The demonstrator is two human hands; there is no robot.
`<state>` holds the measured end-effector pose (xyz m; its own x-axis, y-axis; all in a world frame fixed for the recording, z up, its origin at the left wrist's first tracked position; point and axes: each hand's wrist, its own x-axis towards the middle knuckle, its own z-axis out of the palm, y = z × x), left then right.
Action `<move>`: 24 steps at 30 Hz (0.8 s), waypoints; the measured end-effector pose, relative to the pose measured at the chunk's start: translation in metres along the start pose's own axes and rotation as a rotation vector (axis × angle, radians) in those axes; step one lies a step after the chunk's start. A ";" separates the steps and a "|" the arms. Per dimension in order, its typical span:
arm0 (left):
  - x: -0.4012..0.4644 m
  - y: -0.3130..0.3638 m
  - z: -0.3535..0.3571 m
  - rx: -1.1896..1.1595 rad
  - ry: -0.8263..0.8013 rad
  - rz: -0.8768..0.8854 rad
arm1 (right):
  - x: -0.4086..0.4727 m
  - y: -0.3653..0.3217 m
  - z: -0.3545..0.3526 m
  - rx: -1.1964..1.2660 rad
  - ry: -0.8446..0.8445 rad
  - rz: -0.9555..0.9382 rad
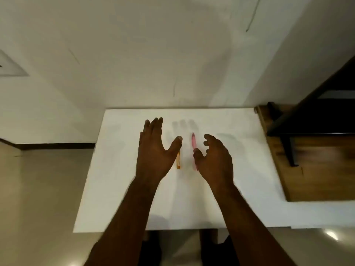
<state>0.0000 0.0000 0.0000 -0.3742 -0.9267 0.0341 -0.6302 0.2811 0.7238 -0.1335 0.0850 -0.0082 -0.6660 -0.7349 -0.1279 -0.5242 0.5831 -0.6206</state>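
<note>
A pink pen (193,140) lies lengthwise on the white table top (119,169); its near end is hidden behind my right hand. A short orange stick-like item (178,160) lies to its left, partly covered by my left thumb. My left hand (155,150) hovers over the table with straight fingers and the thumb spread, holding nothing. My right hand (215,158) hovers just right of the pink pen with loosely curled fingers, holding nothing. The picture is blurred.
A white wall rises behind the table. A wooden surface (317,169) with a dark metal frame (307,116) adjoins the table's right edge. Beige floor (38,189) lies to the left and below, and my legs show under the near edge.
</note>
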 end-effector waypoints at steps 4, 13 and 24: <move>0.006 -0.018 0.022 -0.053 -0.037 -0.100 | 0.026 0.015 0.018 -0.026 -0.083 0.095; 0.031 -0.014 0.047 -0.151 -0.037 -0.209 | 0.052 0.018 0.036 -0.080 -0.151 0.111; 0.037 -0.016 0.050 -0.448 -0.157 -0.329 | 0.048 0.011 0.022 0.317 -0.271 -0.017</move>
<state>-0.0377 -0.0259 -0.0447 -0.3250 -0.8900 -0.3198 -0.3939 -0.1801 0.9014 -0.1599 0.0486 -0.0384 -0.4729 -0.8325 -0.2886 -0.3163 0.4661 -0.8263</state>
